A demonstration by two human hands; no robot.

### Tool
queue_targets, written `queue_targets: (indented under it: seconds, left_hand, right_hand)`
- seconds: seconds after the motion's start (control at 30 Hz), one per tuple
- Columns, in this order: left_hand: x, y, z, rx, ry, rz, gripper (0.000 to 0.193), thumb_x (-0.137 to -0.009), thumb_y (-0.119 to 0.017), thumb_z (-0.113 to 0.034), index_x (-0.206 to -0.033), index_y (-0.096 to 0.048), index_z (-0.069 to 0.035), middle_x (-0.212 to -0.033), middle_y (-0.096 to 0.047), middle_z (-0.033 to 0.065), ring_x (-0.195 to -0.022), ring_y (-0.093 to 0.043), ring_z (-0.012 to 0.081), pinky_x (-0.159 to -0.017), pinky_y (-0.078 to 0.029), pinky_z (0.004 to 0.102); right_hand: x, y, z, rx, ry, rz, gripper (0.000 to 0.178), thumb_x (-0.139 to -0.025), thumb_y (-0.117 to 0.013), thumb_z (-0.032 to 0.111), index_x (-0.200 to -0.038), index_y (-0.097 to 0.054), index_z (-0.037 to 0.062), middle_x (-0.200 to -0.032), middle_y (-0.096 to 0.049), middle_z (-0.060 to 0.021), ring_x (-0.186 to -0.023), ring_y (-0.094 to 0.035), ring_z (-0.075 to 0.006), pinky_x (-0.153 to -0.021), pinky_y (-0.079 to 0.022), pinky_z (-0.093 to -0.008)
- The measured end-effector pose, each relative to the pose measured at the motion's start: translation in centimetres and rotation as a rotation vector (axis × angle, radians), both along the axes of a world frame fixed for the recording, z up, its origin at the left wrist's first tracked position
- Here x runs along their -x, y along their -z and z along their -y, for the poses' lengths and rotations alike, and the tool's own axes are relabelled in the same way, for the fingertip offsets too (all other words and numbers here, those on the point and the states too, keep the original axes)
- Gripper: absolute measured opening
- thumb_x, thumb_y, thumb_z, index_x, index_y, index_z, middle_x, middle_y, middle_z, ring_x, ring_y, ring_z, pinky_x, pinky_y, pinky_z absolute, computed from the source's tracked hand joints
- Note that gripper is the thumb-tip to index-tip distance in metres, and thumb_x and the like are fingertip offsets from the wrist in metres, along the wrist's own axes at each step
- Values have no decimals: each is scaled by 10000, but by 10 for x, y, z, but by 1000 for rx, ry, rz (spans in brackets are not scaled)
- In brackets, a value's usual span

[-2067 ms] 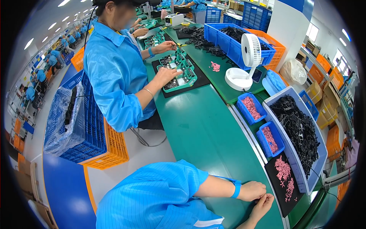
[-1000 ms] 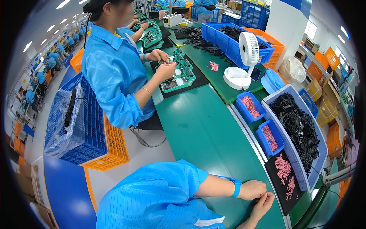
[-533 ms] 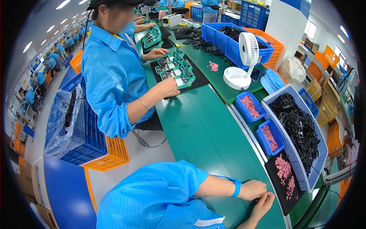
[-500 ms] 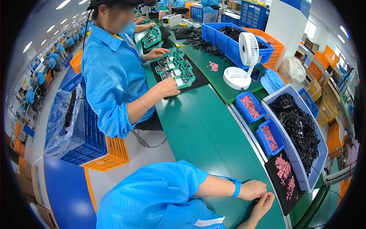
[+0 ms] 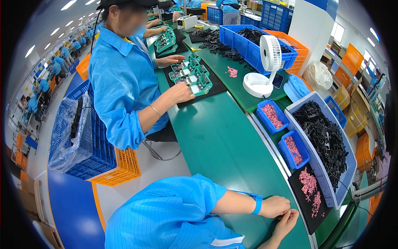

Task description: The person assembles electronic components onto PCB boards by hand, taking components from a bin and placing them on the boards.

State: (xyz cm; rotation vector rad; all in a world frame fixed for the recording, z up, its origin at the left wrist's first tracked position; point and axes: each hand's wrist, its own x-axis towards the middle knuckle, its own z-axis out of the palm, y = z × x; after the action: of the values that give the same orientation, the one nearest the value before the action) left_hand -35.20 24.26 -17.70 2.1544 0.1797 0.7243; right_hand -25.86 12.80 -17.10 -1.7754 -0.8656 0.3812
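My left hand (image 5: 274, 206), with a blue strap round its wrist, is closed above the green work surface (image 5: 219, 145). Its fingertips meet those of my right hand (image 5: 286, 223), which is pinched shut just nearer to me. Whatever the fingers hold, if anything, is hidden or too small to make out. Close by on the right lies a black mat (image 5: 302, 199) with loose small pink parts (image 5: 308, 184) on it.
Two small blue bins (image 5: 286, 160) of pink parts stand beside a large bin (image 5: 349, 176) of black plastic parts. Farther off are a white fan (image 5: 270, 54) and a co-worker (image 5: 120, 79) handling green frames (image 5: 202, 84) on a black mat. Stacked crates (image 5: 99, 159) stand at left.
My hands stay in the same place, fingertips together. The co-worker's farther hand has shifted and flattened slightly over the green frames; the nearer hand has moved slightly left.
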Motion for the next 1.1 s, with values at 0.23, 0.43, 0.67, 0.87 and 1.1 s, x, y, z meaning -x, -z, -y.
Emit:
queue_targets:
  seconds: [0.23, 0.43, 0.67, 0.87, 1.1]
  left_hand:
    - [-4, -4, 0, 4, 27, -22, 82, -751, -605, -146, -721, -581, -73, -795, -552, 93, -803, -553, 297, -704, -460, 408]
    - [3, 1, -3, -8, 45, -24, 84, -767, -610, -133, -798, -591, -58, -848, -567, 112, -830, -565, 310, -715, -470, 418]
    - [10, -9, -5, 74, 133, -54, 75, -823, -573, -122, -792, -582, -54, -846, -575, 138, -842, -563, 350, -738, -467, 441]
    - [20, -32, -4, 202, 173, -77, 75, -814, -657, -89, -843, -604, -44, -822, -594, 119, -754, -596, 261, -667, -487, 339]
    - [99, -85, -27, 310, 306, -138, 90, -851, -630, -78, -921, -611, -24, -930, -614, 84, -852, -604, 181, -744, -494, 294]
  right_hand:
    - [-1, -6, 2, 6, 20, -4, 135, -975, -470, 125, -879, -456, 31, -719, -462, 15, -585, -412, -38, -489, -330, -184]
    - [6, 1, -1, -3, 37, 119, 87, -952, -486, 74, -874, -479, 37, -690, -468, 7, -560, -435, -57, -484, -367, -207]
    - [5, 7, 1, 0, 139, 91, 66, -909, -519, 62, -858, -522, 20, -671, -554, -50, -560, -515, -112, -506, -434, -268]
    - [1, -7, -9, -65, 123, 27, 61, -928, -498, 66, -890, -517, 22, -724, -604, -57, -591, -562, -91, -503, -455, -235]
    - [-3, -4, -9, -90, 34, -211, 68, -945, -482, 70, -911, -505, 16, -780, -621, -77, -650, -605, -110, -493, -489, -236]
